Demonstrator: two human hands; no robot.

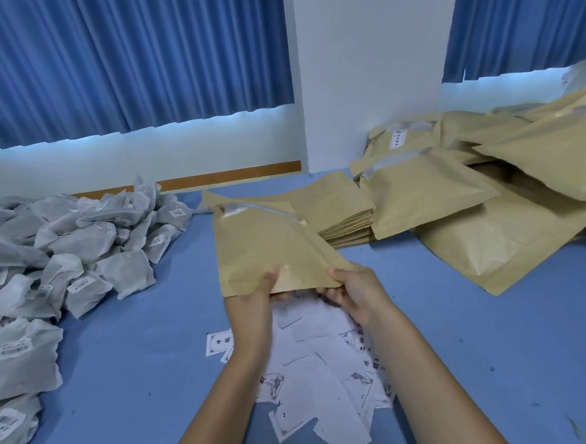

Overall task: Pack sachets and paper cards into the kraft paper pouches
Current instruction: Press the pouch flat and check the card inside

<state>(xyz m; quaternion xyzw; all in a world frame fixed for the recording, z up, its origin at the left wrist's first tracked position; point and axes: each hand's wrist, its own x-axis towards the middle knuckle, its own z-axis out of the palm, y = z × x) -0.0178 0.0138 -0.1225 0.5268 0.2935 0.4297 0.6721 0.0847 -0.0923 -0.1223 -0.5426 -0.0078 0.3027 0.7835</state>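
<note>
Kraft pouch (269, 244), flat matte rectangle

Our count, kind by kind

We count two hands, a left hand (255, 294) and a right hand (356, 293); one kraft pouch (269, 244) between them; one stack of flat pouches (345, 223), too thin-layered to number; at least six filled pouches (491, 240); well over twenty grey sachets (80, 241) in one heap; at least ten paper cards (322, 360); two blue curtains (120, 60).
</note>
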